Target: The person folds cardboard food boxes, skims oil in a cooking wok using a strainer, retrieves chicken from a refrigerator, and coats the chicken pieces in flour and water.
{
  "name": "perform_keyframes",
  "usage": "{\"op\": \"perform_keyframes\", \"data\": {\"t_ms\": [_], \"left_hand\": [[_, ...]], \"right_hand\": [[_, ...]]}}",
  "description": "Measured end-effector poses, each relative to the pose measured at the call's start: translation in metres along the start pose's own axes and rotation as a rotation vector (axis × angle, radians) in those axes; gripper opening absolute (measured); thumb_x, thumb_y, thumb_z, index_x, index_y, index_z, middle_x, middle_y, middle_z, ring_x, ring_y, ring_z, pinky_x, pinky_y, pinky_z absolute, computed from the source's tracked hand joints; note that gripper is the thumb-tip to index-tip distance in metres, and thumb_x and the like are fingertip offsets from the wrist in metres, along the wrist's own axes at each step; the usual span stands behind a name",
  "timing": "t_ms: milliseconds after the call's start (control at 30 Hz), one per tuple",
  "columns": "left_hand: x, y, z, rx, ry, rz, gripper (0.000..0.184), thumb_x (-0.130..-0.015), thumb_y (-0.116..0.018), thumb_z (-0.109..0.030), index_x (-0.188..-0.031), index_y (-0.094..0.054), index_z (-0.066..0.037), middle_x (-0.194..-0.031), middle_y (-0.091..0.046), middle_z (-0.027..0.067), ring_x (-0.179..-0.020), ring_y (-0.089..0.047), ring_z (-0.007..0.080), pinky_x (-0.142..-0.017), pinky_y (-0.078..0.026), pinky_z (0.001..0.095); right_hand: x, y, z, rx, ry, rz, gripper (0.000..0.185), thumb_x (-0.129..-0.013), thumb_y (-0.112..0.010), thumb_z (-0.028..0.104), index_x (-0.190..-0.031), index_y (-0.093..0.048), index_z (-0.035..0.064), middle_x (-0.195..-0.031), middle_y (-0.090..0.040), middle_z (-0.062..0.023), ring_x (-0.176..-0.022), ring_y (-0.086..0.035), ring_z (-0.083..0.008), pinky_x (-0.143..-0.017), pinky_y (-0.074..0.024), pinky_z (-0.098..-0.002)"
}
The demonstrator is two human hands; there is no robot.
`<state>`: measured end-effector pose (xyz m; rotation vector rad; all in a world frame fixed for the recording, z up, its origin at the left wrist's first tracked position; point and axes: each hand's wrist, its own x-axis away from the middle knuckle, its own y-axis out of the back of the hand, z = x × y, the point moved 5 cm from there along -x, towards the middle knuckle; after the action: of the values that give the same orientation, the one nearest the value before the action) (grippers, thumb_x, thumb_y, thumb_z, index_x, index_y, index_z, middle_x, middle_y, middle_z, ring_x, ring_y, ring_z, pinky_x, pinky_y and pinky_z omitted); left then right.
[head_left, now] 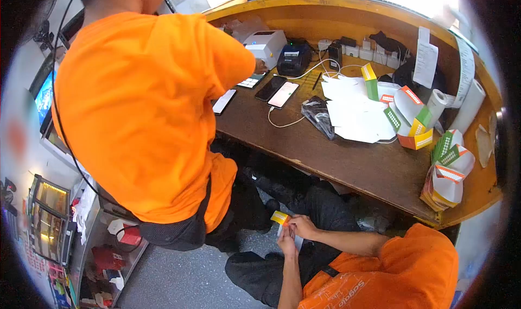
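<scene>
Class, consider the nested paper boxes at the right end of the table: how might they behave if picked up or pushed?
Picked up, the boxes would probably feel light, being open and hollow. Their thin walls look fairly stiff but might crumple under a hard squeeze. Pushed, they could slip apart or tip, as they sit near the front edge of the table.

Upper-body covering: one bright orange shirt [415,271], short-sleeved, creased, with pale printed lettering [353,288] and fine line artwork on the shirt's fabric; the lettering is only partly legible. Beyond the shirt's sleeve openings, the forearms [350,243], left grip [286,243] and right grip [305,226] are bare. Lower-body covering: loose black trousers [260,276], extending from the shirt's hem, with a small dark strap-like piece [329,271] at the shirt's edge.
</scene>
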<state>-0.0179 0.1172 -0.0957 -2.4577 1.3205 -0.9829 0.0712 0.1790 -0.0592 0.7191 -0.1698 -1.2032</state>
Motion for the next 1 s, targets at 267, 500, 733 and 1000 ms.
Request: {"op": "perform_keyframes", "data": {"t_ms": [267,500,733,1000], "left_hand": [[-0.001,0.002,-0.007,-0.142,-0.108,0.031,0.034,-0.095,-0.050,-0.013,-0.121,-0.052,0.010,-0.116,-0.058,0.0171,-0.100,-0.060,0.0202,-0.089,-0.049,0.0297],[-0.006,0.012,-0.010,-0.675,-0.421,-0.028,0.028,-0.092,-0.051,-0.009,-0.114,-0.059,0.007,-0.101,-0.067,0.0167,-0.092,-0.063,0.0197,-0.080,-0.049,0.0309],[0.006,-0.003,-0.021,-0.840,-0.574,0.017,0.029,-0.091,-0.053,-0.013,-0.114,-0.060,0.004,-0.098,-0.068,0.0173,-0.085,-0.063,0.0187,-0.074,-0.049,0.0314],[0.023,0.008,-0.020,-0.674,-0.423,0.086,0.031,-0.096,-0.049,-0.015,-0.121,-0.056,0.002,-0.102,-0.065,0.0117,-0.087,-0.060,0.0142,-0.073,-0.052,0.0285]], "right_hand": [[-0.003,0.003,-0.001,-0.095,-0.122,0.035,0.011,-0.075,-0.063,0.008,-0.083,-0.067,0.0021,-0.078,-0.065,-0.0162,-0.073,-0.064,-0.0313,-0.064,-0.0507,-0.0393],[-0.001,-0.003,0.002,-0.139,-0.108,0.152,0.015,-0.078,-0.063,0.008,-0.091,-0.070,0.0035,-0.079,-0.067,-0.0169,-0.070,-0.067,-0.0259,-0.063,-0.0514,-0.0358],[0.004,0.001,-0.004,-0.260,-0.289,0.113,0.015,-0.080,-0.065,0.010,-0.092,-0.069,0.0031,-0.078,-0.067,-0.0173,-0.071,-0.068,-0.0246,-0.063,-0.0526,-0.0330],[0.010,0.017,0.019,-0.220,-0.098,0.170,0.013,-0.083,-0.064,0.016,-0.080,-0.070,0.0040,-0.067,-0.066,-0.0127,-0.058,-0.065,-0.0196,-0.057,-0.0512,-0.0336]]}}
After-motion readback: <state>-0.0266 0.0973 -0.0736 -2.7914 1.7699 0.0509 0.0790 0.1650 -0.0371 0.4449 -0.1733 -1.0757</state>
